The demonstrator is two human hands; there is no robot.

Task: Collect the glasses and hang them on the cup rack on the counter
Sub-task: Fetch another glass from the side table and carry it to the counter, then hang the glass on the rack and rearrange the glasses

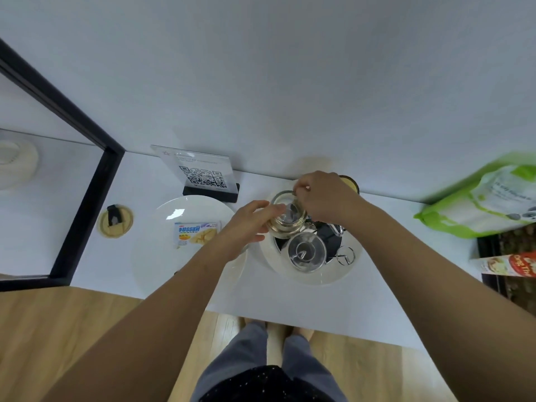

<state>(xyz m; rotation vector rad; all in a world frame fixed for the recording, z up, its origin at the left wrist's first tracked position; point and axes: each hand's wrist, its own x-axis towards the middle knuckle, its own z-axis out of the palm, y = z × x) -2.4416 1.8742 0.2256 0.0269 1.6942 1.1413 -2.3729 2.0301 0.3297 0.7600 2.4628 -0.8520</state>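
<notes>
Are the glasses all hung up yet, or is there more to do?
Not yet. One hung glass already sits upside down on the rack. The left hand and right hand hold a second glass just above it, not yet hung. That one must go on next; a bare hook shows on the rack's right side.

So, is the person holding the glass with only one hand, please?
No, the left hand grips the glass and the right hand pinches its rim.

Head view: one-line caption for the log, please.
Left hand and right hand hold a glass over the cup rack on the counter; a second glass sits inverted on it.
</notes>
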